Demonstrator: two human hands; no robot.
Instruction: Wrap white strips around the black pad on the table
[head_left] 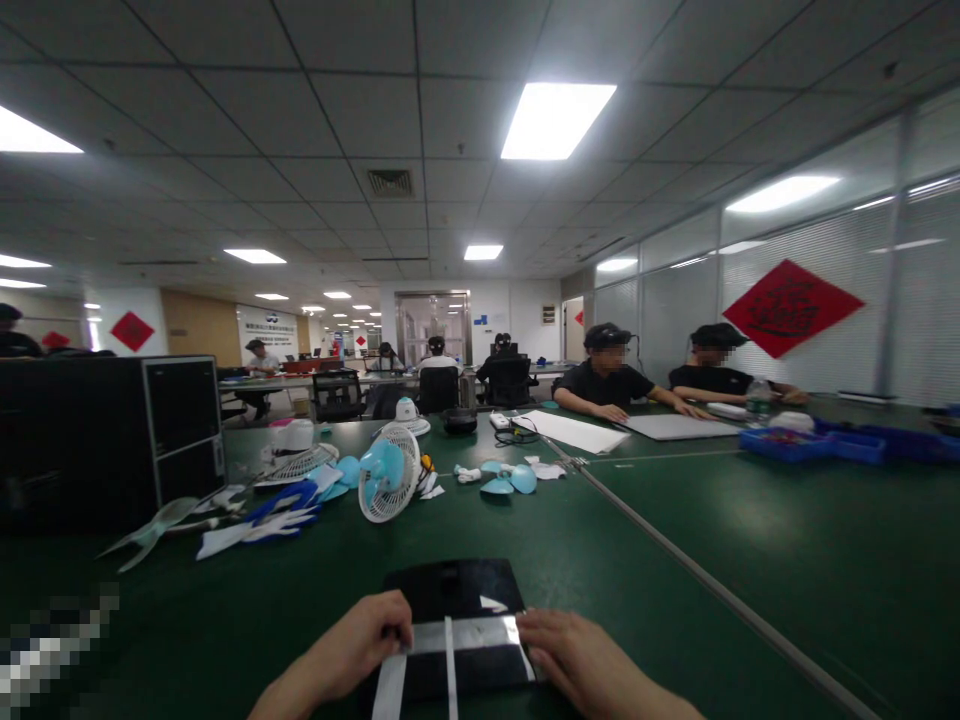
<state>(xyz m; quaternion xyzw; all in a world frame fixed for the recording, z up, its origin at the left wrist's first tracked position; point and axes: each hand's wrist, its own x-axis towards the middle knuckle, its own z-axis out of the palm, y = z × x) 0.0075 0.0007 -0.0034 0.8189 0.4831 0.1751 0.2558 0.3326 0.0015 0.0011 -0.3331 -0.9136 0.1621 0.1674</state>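
Observation:
A flat black panel (427,590) lies on the green table in front of me, with pale shiny strips across it. One strip (480,634) runs sideways between my hands; narrower pale strips cross or hang toward me. My left hand (367,640) has its fingers curled in a pinch at the left end of the sideways strip. At the other end, my right hand (574,655) rests with fingers stretched out and together, touching the strip and the panel's right edge. A small white scrap (493,604) sits on the panel above the strip.
Beyond the panel stand a white-and-blue fan (388,472), blue fan blades (506,478) and white-and-blue gloves (262,528). A black computer case (112,440) is at left. Blue trays (787,443) lie at right, near two seated people. A seam strip (675,560) crosses the table.

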